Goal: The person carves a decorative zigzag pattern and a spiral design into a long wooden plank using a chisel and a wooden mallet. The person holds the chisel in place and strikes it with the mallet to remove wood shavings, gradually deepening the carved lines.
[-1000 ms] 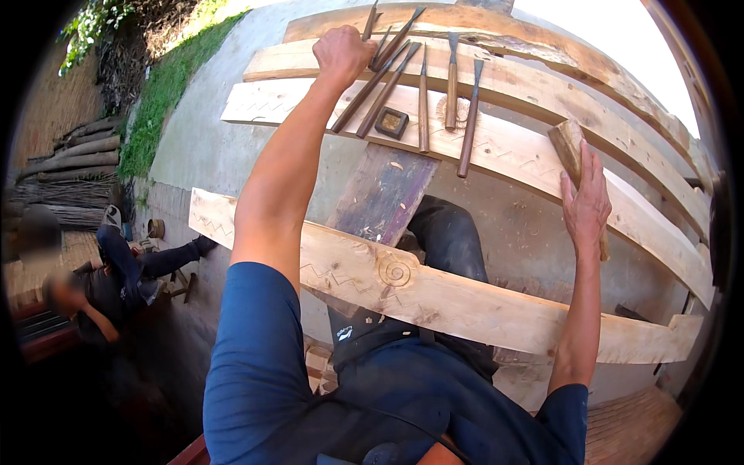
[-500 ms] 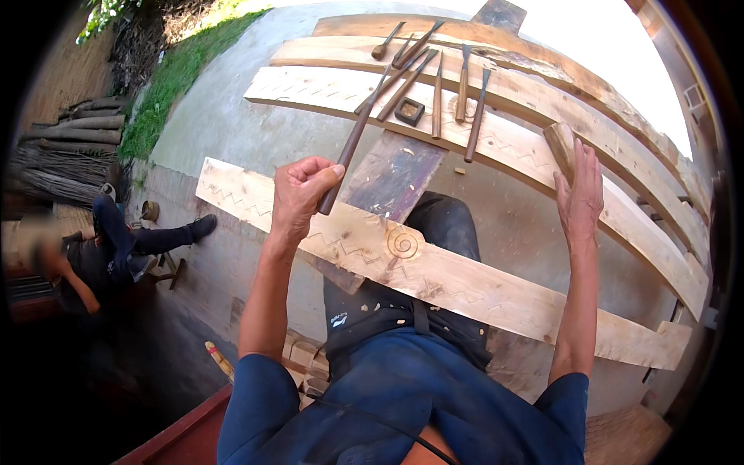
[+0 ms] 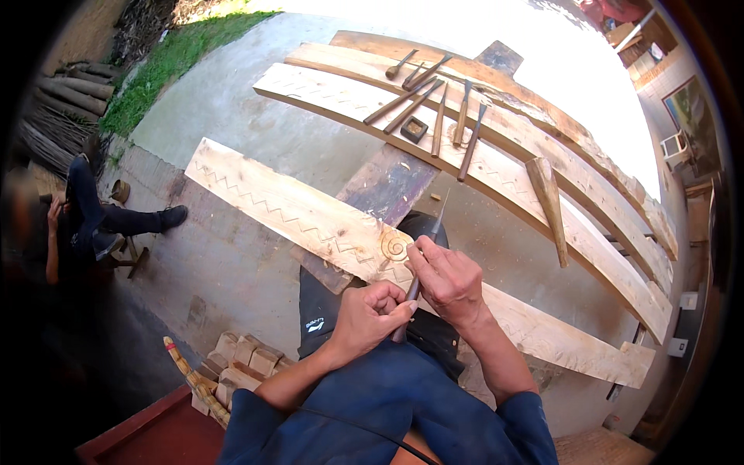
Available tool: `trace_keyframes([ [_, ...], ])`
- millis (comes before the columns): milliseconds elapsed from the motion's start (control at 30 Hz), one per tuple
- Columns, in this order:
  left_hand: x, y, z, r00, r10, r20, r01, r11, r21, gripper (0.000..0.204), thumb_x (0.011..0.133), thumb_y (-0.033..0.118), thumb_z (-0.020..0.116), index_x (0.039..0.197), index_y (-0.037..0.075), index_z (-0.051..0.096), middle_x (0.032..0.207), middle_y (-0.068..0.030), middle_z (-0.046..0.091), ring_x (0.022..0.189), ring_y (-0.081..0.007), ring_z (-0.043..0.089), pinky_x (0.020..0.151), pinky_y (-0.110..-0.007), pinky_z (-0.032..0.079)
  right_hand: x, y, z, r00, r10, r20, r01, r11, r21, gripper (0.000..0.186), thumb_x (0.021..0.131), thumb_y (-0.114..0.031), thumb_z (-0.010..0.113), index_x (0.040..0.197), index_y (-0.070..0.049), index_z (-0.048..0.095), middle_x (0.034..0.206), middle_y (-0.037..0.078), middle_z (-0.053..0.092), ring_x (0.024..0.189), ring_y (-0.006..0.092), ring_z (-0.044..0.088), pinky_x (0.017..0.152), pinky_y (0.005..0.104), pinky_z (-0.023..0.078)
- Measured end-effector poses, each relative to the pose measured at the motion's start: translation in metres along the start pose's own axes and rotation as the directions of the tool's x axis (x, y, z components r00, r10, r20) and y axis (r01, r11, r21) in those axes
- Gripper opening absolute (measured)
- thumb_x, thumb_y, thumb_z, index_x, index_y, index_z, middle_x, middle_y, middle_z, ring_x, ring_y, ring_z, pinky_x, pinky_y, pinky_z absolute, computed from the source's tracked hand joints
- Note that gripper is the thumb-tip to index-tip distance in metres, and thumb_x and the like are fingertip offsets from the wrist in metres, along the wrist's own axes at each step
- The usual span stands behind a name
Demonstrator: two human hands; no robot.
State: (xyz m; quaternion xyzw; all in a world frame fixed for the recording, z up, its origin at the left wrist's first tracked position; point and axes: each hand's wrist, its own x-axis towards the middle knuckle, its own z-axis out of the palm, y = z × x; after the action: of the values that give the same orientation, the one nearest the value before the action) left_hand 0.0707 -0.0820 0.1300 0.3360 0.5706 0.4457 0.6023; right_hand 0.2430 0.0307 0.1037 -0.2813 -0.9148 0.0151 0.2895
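Close to my body, both hands are on a wood chisel [image 3: 414, 290] with a dark round handle; its thin blade points up and away from me. My right hand [image 3: 449, 280] is closed around the upper handle near the blade. Lower down, my left hand [image 3: 369, 319] is closed with its thumb and curled fingers against the handle. Beneath lies a pale plank [image 3: 271, 203] with a zigzag line along it and a carved spiral [image 3: 395, 245], just left of my right hand. A wooden mallet [image 3: 548, 203] rests on a plank farther right, apart from my hands.
Several chisels [image 3: 470, 143] and a small dark square box [image 3: 414, 129] lie on long planks [image 3: 349, 99] beyond. A dark board [image 3: 380, 186] crosses beneath. Wood blocks [image 3: 244, 360] are stacked at lower left. At far left a person [image 3: 101, 213] sits with legs stretched out.
My left hand has drawn the chisel down toward my body. My right hand has left the mallet, now lying on the plank, and has taken hold of the chisel near its blade.
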Motion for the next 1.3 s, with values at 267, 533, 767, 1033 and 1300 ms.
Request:
trace_keyframes([
  [267,0.026,-0.050,-0.004,0.720,0.693,-0.030,-0.481,0.530,0.698,0.035,0.087,0.018,0.090,0.115,0.004,0.077,0.106,-0.0127,0.081,0.101,-0.0332,0.080,0.089,-0.044,0.064,0.093,0.088,0.036,0.816,0.576,-0.045,-0.369,0.581,0.726,0.019,0.108,-0.014,0.073,0.121,0.000,0.075,0.108,0.008,0.080,0.096,0.0138,0.079,0.079,0.0284,0.063],
  [533,0.035,-0.098,-0.010,0.725,0.678,0.122,-0.456,0.340,0.822,0.056,0.088,0.031,0.089,0.132,0.000,0.071,0.150,-0.0234,0.063,0.143,-0.0433,0.059,0.123,-0.055,0.044,0.135,0.139,0.080,0.728,0.671,0.141,-0.492,0.369,0.788,0.025,0.109,-0.023,0.071,0.116,0.001,0.075,0.095,0.007,0.079,0.086,0.0144,0.078,0.074,0.0260,0.063],
  [767,0.025,-0.114,-0.001,0.724,0.553,0.412,-0.612,0.242,0.753,0.072,0.094,0.038,0.083,0.149,-0.001,0.060,0.163,-0.0272,0.049,0.156,-0.0451,0.043,0.131,-0.055,0.033,0.061,0.083,-0.003,0.780,0.616,-0.115,-0.391,0.622,0.679,0.018,0.112,-0.015,0.066,0.123,-0.004,0.074,0.128,0.009,0.077,0.108,0.0178,0.077,0.092,0.0322,0.064],
  [1033,0.032,-0.104,0.022,0.346,0.754,0.558,-0.900,0.099,0.425,0.027,0.088,0.014,0.087,0.109,0.001,0.075,0.112,-0.0146,0.079,0.102,-0.0293,0.078,0.091,-0.038,0.065,-0.121,0.082,-0.039,0.736,0.616,-0.281,-0.657,0.749,-0.081,0.023,0.096,0.004,0.072,0.118,-0.005,0.072,0.144,0.015,0.072,0.117,0.0352,0.076,0.094,0.0401,0.061],
  [1300,0.119,-0.068,-0.082,0.539,0.830,-0.143,-0.194,0.287,0.938,0.025,0.096,0.003,0.077,0.120,0.000,0.075,0.124,-0.0182,0.077,0.124,-0.0393,0.072,0.106,-0.046,0.057,-0.163,0.081,-0.010,0.762,0.627,-0.161,-0.647,0.737,-0.193,0.024,0.095,0.008,0.070,0.117,-0.001,0.072,0.144,0.019,0.070,0.122,0.0389,0.073,0.097,0.0455,0.061],
])
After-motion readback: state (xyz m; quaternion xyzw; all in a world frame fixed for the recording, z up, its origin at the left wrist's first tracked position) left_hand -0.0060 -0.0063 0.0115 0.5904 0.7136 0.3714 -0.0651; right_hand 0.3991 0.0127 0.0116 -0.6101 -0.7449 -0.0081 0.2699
